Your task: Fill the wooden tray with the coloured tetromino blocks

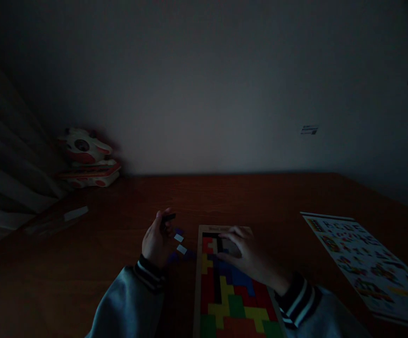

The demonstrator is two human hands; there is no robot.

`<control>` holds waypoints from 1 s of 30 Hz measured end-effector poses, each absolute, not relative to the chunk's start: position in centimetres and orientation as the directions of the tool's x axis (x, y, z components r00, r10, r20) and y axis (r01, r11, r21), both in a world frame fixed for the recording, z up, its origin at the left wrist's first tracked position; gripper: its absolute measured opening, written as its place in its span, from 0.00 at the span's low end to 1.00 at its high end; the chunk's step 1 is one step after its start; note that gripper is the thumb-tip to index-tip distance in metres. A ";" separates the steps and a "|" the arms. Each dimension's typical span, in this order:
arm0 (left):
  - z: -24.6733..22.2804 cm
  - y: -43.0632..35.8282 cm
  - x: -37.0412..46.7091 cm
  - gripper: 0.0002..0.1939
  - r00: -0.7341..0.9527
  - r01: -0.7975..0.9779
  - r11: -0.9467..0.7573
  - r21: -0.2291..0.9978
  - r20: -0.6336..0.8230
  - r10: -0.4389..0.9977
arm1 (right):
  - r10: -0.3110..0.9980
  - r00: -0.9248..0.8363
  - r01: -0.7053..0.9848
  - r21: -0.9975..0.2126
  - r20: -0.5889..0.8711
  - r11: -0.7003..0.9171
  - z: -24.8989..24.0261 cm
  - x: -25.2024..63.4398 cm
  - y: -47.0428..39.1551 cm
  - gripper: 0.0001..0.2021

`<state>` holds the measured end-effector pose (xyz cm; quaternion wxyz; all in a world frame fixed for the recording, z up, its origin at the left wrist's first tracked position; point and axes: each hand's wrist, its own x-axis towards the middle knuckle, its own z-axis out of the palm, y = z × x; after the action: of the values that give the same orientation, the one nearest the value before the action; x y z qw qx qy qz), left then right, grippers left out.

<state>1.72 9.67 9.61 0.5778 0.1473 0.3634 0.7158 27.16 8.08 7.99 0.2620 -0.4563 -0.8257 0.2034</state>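
My left hand (157, 239) is raised just left of the puzzle tray, its fingers closed round a small dark puzzle block (169, 217). The block's colour and full shape are lost in the dim light. Over the upper part of the wooden puzzle tray (197, 300) is my right hand (244, 251), thumb and fingers apart at the coloured pieces; no held piece shows between them. Red, yellow, blue, green and orange blocks fill much of the tray, with dark gaps near the top and left. Two pale pieces (181, 249) and some blue blocks (173, 257) lie beside my left hand.
A printed sheet (369, 267) with colourful pictures lies on the brown table (84, 272) at the right. A white-and-red animal-shaped toy (89, 159) stands at the back left, near a curtain (7, 155). A clear wrapper with a white strip (76, 213) lies in front of it.
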 end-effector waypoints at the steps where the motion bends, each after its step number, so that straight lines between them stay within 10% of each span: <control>1: 9.7 9.8 1.4 0.11 -0.295 -0.729 -0.064 0.682 -0.228 0.928 | 0.858 -0.455 0.647 -0.573 0.239 0.503 7.9 27.0 8.0 0.21; 16: 11.0 10.4 -1.8 0.09 -0.239 -0.769 -0.061 0.636 -0.198 0.950 | 0.852 -0.440 0.635 -0.572 0.285 0.519 8.2 25.8 7.9 0.07; 30: 8.5 10.9 -1.9 0.16 -0.201 -0.464 -0.003 0.886 -0.102 0.974 | 0.801 -0.549 0.577 -0.586 0.238 0.569 10.7 22.9 7.0 0.10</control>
<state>-1.92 10.92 8.46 0.5588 0.2956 0.4317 0.6435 22.92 6.95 10.71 0.2478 -0.4052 -0.8503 0.2265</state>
